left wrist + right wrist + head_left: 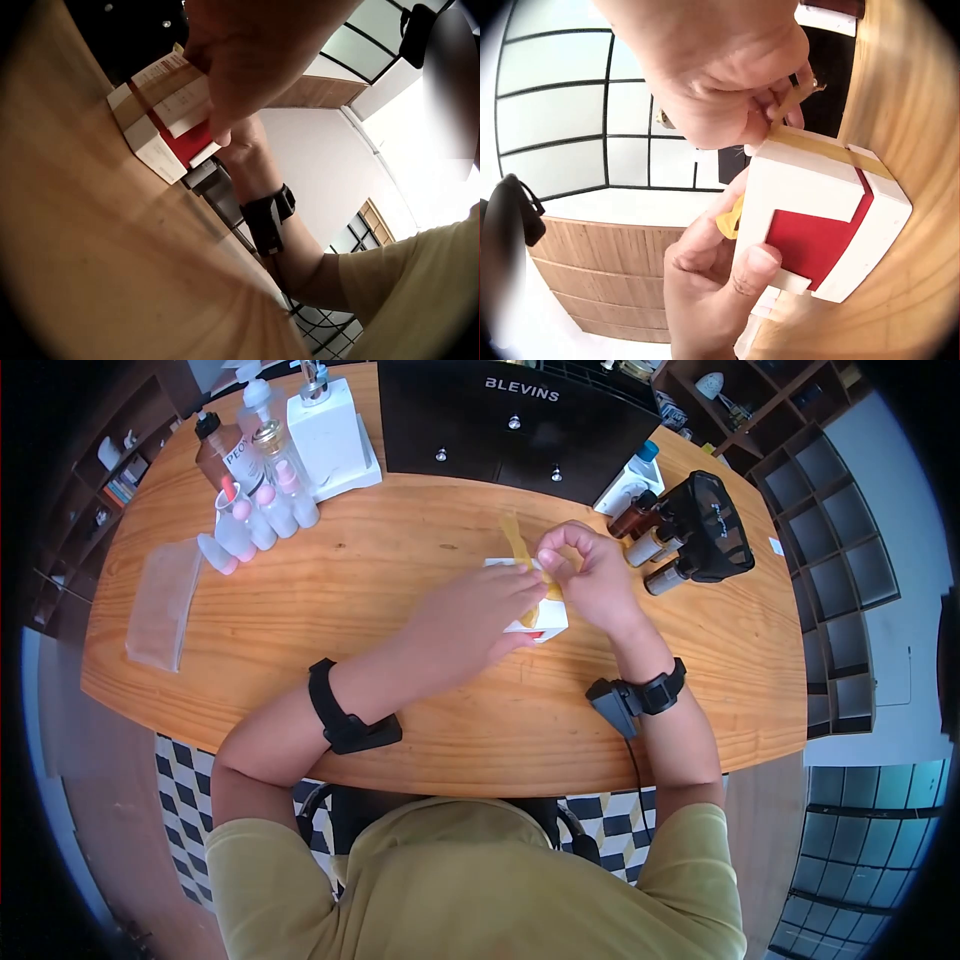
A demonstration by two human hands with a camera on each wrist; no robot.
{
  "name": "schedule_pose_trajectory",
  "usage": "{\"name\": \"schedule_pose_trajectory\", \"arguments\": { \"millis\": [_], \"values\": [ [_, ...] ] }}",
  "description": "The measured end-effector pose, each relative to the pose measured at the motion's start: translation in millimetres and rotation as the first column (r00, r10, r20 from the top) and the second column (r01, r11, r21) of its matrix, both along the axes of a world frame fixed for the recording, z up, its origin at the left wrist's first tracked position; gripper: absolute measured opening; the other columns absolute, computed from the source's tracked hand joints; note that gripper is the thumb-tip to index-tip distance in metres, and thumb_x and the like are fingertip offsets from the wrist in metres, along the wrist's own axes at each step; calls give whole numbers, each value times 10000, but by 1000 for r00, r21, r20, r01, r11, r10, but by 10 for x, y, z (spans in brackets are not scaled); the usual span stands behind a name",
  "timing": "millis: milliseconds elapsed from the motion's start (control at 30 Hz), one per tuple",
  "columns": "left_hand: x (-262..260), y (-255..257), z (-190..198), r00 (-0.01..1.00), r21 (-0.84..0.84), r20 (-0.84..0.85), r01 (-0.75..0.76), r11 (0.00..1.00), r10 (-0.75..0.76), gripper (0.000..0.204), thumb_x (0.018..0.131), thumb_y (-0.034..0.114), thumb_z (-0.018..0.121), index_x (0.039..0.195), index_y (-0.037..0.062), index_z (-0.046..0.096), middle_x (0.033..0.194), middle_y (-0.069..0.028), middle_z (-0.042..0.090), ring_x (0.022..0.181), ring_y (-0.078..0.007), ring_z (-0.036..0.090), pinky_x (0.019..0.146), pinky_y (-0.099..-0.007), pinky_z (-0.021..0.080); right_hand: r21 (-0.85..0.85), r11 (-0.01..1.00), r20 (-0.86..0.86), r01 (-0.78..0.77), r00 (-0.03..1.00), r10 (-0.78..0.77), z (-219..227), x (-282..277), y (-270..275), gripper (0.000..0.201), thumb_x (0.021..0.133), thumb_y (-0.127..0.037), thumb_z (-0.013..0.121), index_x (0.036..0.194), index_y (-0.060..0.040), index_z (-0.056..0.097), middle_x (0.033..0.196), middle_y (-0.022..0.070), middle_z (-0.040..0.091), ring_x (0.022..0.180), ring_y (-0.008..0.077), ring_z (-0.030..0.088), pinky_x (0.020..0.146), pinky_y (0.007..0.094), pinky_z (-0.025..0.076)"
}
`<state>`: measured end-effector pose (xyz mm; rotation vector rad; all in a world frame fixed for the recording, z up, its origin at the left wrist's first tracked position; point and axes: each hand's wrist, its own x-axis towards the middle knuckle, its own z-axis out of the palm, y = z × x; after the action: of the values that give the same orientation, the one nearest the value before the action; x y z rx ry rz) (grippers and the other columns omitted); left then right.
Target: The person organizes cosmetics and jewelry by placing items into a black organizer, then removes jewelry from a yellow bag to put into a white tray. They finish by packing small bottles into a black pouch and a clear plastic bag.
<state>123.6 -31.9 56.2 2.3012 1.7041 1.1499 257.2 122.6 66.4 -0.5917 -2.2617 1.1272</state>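
A small white and red box (pixel 552 622) stands on the wooden table, with yellow ribbon (pixel 515 538) across it and a loose end sticking up behind. The left hand (pixel 480 610) grips the box; in the right wrist view its thumb presses the red and white side, and a yellow loop (pixel 730 223) shows beside the fingers. The right hand (pixel 597 582) is at the box's right top edge; in the right wrist view its curled fingers pinch the ribbon (pixel 793 103) above the top. The left wrist view shows the ribbon band (pixel 161 86) running round the box.
Bottles and a white dispenser (pixel 328 440) stand at the back left, near a clear pouch (pixel 163 605). A black drawer unit (pixel 500 435) is behind the box. To the right are small bottles (pixel 665 573) and a black mesh basket (pixel 716 530).
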Motion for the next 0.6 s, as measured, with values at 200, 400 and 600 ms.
{"name": "schedule_pose_trajectory", "arguments": {
  "millis": [200, 400, 600],
  "values": [
    [14, 25, 4, 1000, 10, 27, -15, 1000, 15, 444, 771, 201, 730, 1157, 20, 608, 1220, -120, 608, 1165, -280, 554, 1005, -391, 432, -281, 955, -128, 95, 982, -135, -225, -68, -12, 45, 870, -36, 610, 839, -5, 618, 772, 6, 603, 732, 77, 534, 678, 238, 445],
    [20, 28, 24, 1000, 12, 22, -13, 1000, 13, 423, 775, 193, 727, 1144, 18, 616, 1204, -119, 617, 1162, -271, 557, 1007, -387, 431, -330, 938, -95, 108, 984, -147, -130, -81, 91, 64, 894, -57, 596, 845, -20, 617, 763, -18, 579, 705, 49, 506, 638, 221, 426],
    [27, 22, 22, 1000, 14, 20, -23, 1000, 22, 418, 776, 201, 729, 1135, 15, 623, 1197, -123, 621, 1159, -269, 559, 1009, -385, 430, -268, 952, -198, 149, 959, -205, -73, -123, 422, 86, 932, -106, 565, 901, -32, 593, 769, -10, 563, 700, 68, 531, 649, 230, 434]
  ]
}}
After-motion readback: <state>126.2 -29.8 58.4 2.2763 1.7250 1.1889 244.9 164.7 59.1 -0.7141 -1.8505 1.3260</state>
